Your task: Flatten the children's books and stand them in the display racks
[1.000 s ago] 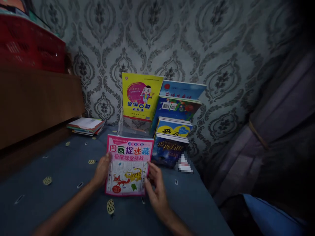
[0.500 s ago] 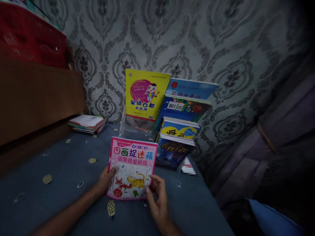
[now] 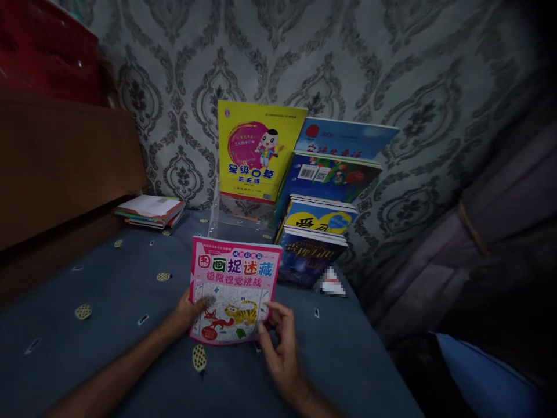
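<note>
A pink children's book [image 3: 235,284] with tiger and fox drawings on its cover is held tilted above the blue bedspread [image 3: 108,325]. My left hand [image 3: 188,313] grips its lower left edge, thumb on the cover. My right hand [image 3: 281,339] pinches its lower right corner with curled fingers. Behind it a yellow book [image 3: 255,152] stands upright in a clear acrylic stand [image 3: 237,217] against the wall.
A leaning stack of blue-covered books [image 3: 324,197] rests against the patterned wall to the right of the stand. A small pile of thin books [image 3: 150,210] lies at back left beside a wooden headboard [image 3: 61,168]. A curtain [image 3: 491,232] hangs at right.
The pink book has lifted a little and both hands have slid down toward its lower edge. The view has shifted slightly down and right.
</note>
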The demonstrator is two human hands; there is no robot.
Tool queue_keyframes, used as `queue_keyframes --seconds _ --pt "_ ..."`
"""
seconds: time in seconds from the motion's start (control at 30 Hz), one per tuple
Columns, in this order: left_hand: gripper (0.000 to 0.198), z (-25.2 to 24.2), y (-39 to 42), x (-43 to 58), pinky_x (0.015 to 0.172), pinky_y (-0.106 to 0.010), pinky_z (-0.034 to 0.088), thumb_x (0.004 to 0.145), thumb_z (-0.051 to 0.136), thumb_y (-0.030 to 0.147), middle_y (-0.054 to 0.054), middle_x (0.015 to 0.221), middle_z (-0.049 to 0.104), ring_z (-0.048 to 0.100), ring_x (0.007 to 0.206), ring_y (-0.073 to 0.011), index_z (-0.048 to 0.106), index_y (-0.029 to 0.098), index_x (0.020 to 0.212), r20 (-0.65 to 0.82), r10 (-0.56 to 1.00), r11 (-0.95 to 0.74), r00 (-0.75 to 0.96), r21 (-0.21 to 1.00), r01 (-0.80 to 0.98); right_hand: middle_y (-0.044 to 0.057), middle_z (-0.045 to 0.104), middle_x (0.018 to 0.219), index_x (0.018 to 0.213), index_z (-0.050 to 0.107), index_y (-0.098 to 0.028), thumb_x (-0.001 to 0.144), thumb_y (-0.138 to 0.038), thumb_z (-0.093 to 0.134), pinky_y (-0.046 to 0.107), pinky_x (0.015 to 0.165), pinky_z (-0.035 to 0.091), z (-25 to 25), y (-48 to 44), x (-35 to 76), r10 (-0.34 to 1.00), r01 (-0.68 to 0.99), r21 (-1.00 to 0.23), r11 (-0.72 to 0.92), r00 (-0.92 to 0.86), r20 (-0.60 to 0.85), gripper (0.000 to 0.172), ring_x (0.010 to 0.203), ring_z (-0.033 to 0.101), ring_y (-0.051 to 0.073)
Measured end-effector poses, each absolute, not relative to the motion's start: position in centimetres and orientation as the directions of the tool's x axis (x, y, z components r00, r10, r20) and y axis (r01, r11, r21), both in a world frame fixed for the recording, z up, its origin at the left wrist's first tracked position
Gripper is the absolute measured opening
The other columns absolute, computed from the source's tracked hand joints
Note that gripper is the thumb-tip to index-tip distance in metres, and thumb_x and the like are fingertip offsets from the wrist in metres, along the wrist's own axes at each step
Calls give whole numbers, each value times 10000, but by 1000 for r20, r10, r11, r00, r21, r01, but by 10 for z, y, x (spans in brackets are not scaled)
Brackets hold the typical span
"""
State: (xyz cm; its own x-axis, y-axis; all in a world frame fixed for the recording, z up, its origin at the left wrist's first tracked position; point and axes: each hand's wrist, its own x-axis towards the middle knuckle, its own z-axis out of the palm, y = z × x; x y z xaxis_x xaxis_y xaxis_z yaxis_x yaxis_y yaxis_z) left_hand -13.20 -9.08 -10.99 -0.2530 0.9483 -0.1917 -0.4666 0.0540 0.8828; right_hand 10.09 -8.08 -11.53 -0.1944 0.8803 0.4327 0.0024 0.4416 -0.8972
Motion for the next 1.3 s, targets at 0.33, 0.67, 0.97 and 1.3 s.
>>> queue_keyframes --seconds 0.33,0.67,0.97,1.3 --pt "543 -103 -90 -132 658 -436 634 418 946 437 -121 771 783 759 753 -368 666 190 812 -200 939 88 -281 926 -366 95 697 1127 1273 554 -268 1014 -417 550 317 837 582 -121 -84 102 854 1 -868 496 -180 488 298 989 692 208" --pt "650 -81 -89 -135 898 -381 603 571 875 650 -85 954 794 711 1087 -329 711 183 992 -92 875 -119 -475 912 -394 118 697 1216 1316 524 -258 1026 -416 539 333 883 582 -119 -83 105 866 -10 -886 463 -210 454 331 1084 694 224" --pt "649 -74 -91 -126 921 -395 592 595 855 690 -91 981 801 720 1065 -331 749 163 958 -46 906 -143 -421 903 -406 133 684 1184 1237 517 -242 1001 -482 559 362 876 585 -113 -84 107 912 -34 -931 365 -187 364 339 1100 688 249" --pt "596 -69 -92 -118 967 -425 578 638 837 660 -97 990 801 699 1134 -337 747 164 955 -9 900 -196 -437 886 -421 26 681 855 1217 581 -249 988 -572 543 264 507 453 -88 -75 102 921 -36 -948 315 -229 315 398 551 509 133"
